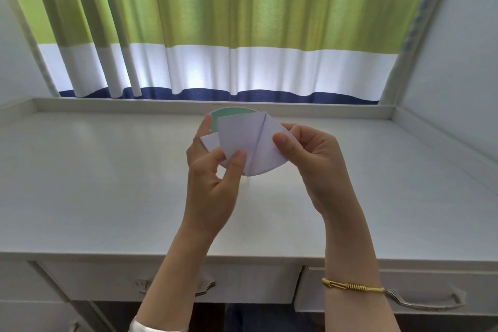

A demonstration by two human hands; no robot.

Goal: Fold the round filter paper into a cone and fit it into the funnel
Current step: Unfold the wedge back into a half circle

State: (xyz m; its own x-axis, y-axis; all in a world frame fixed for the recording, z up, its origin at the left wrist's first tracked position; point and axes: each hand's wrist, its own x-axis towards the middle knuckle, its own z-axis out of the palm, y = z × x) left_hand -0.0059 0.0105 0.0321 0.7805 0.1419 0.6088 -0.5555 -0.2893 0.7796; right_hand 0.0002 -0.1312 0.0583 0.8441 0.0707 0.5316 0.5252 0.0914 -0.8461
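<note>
The filter paper (244, 143) is held in the air above the white desk (107, 183), between both hands, roughly at the centre of the view. It is white and partly folded: a sharp crease runs from its upper edge down to its rounded lower edge, and one folded layer overlaps another on the left side, where a small corner of paper projects outward.

The left hand (213, 178) grips the paper from below and from the left. Its thumb presses on the front face near the lower edge, just left of the crease; its fingers pass behind the sheet, with one fingertip showing above the paper's upper left edge.

The right hand (312, 162) pinches the right side of the paper. Its thumb lies on the front face to the right of the crease, and its curled fingers sit behind the right edge.

The funnel (215, 120) is pale green and stands on the desk directly behind the paper. Only part of its round rim is visible, above and to the left of the sheet; the rest is hidden.

A gold bracelet (353, 288) circles the right wrist. A striped curtain (242, 21) hangs behind the desk, and drawer handles (425, 302) show along the front edge.
</note>
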